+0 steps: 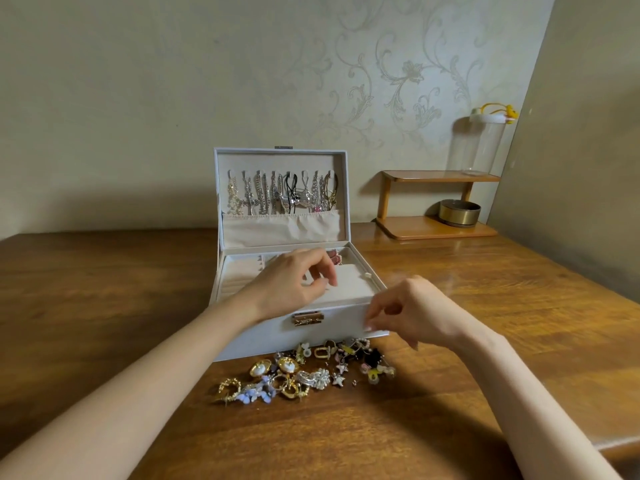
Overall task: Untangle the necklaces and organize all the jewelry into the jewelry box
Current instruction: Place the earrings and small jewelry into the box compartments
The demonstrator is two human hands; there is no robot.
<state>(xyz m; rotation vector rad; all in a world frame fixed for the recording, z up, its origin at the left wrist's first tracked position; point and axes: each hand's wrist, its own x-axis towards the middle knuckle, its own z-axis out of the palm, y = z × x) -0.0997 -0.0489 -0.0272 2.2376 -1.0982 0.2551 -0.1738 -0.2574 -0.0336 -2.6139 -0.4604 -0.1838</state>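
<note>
The left hand (298,280) hovers over the beige velvet-lined top tray (349,285) of the white rectangular jewelry box (263,327), fingers curled with the thumb and forefinger tips drawn close, as if setting down or picking at something tiny; I cannot tell whether it holds anything. The right hand (408,310) hangs just beside the box's front right corner, fingers bent downward over the edge, and I cannot say whether it grips a small piece either. My guess is one hand places while the other fetches from the loose heap of gold, pearl, black and lilac earrings and brooches (304,368), which lies on the brown wooden bench (104,289) right against the box front, near for short reaches. That heap is too overlapped to count, though two round gold pearl-centred pieces stand out. The upright open lid (277,161) carries the silver and gold chain necklaces (280,195) hanging apart on what I count as eight hooks, their ends tucked into one gathered beige pocket (280,226), so the untangling looks done and the small pieces remain. One gold clasp (308,319) sits on the front. Well apart, by the wall, one two-tier wooden shelf (440,230) bears one round brass tin (459,211) below and one clear cylindrical jar (485,143) above.
</note>
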